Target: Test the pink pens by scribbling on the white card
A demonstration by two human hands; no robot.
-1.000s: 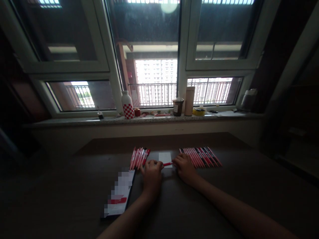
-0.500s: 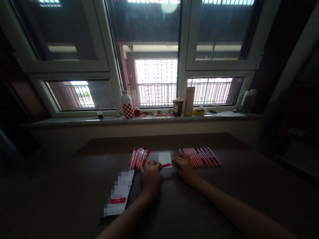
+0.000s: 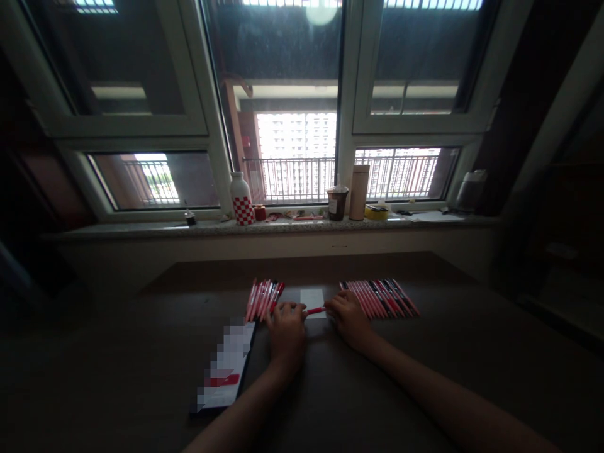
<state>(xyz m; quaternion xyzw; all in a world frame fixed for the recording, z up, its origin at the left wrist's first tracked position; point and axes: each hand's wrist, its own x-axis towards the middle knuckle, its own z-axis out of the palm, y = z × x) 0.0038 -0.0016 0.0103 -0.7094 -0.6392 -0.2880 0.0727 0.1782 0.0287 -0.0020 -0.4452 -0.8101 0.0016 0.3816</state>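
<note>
A red pen (image 3: 315, 311) lies level between my two hands, above the lower part of a small white paper (image 3: 312, 296). My left hand (image 3: 287, 327) has its fingers closed on the pen's left end. At the other end, the fingertips of my right hand (image 3: 348, 316) pinch it. Just beyond my left hand is a group of pink, red and black pens (image 3: 262, 299) lying side by side. A longer row of similar pens (image 3: 384, 297) lies beside my right hand, partly covered by it.
A flat dark-edged case or box (image 3: 224, 371), partly pixelated, lies left of my left forearm on the dark table (image 3: 358, 396). On the windowsill (image 3: 287, 225) stand a checkered bottle (image 3: 243, 200), a drink cup (image 3: 336, 202), a tan flask (image 3: 359, 192) and yellow tape (image 3: 376, 212).
Both hands keep their grip on the red pen, which has shifted very slightly. The pen groups and the paper lie as before.
</note>
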